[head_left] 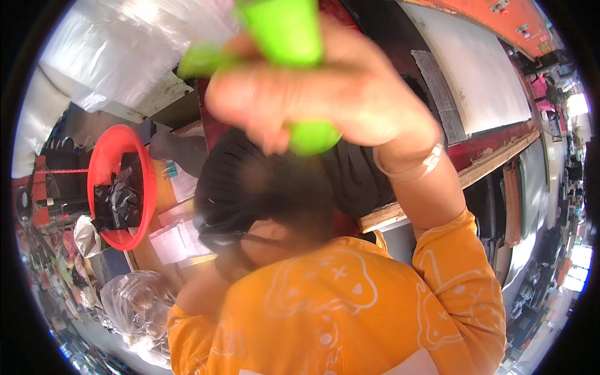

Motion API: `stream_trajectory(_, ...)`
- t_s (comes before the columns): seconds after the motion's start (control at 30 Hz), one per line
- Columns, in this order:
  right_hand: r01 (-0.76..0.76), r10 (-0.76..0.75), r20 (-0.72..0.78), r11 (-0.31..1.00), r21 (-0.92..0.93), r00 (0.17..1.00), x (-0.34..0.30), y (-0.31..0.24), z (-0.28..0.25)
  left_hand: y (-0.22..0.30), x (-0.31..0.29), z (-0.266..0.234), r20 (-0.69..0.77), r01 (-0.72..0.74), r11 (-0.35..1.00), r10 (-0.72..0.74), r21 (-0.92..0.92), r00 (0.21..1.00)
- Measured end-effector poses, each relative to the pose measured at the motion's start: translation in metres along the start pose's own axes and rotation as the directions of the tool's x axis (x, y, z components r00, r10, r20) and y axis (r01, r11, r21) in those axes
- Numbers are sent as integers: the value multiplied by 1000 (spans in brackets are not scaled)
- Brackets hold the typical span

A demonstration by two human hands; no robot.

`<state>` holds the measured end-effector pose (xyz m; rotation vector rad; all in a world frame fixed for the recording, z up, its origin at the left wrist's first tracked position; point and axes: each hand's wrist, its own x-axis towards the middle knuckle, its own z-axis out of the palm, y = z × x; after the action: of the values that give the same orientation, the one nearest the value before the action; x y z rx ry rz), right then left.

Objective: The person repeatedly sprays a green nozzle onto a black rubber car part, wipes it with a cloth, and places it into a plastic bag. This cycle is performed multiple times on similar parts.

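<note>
My right hand [312, 94] is clamped on a blurred lime-green object [284, 31], seemingly lengthwise near-to-far, black folded fabric [359, 181] nearside; left hand obscured, cannot tell.

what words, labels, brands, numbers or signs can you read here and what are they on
No text can be read.
Papers beside the red basin: any print is too small and blurred.
Green object in the right hand: blurred, no lettering can be made out.
Orange top: pale line drawings with cross-shaped marks, no legible words.
</note>
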<state>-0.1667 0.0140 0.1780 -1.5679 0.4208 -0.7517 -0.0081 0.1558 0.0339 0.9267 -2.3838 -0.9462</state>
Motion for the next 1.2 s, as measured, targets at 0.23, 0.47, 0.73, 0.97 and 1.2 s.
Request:
stream_trajectory(0.23,287,-321,-46,765,577,946,-28,-73,-23,-14,26,-74,-301,-173,604,-116,-778,947)
stream_trajectory(0.47,506,-726,303,662,554,618,40,-132,-16,-6,55,-138,-613,-517,-332,365,-789,701)
stream_trajectory(0.73,156,-250,-188,899,-410,950,16,-165,64,-9,58,-129,-594,-598,-87,295,-797,749)
stream_trajectory(0.97,607,-615,-34,784,-130,788,32,-108,53,-16,64,-119,-654,-633,-166,208,-756,727)
stream_trajectory(1.2,501,-844,-7,324,-803,536,11,-130,16,-32,62,-176,-414,-347,576,16,-740,910)
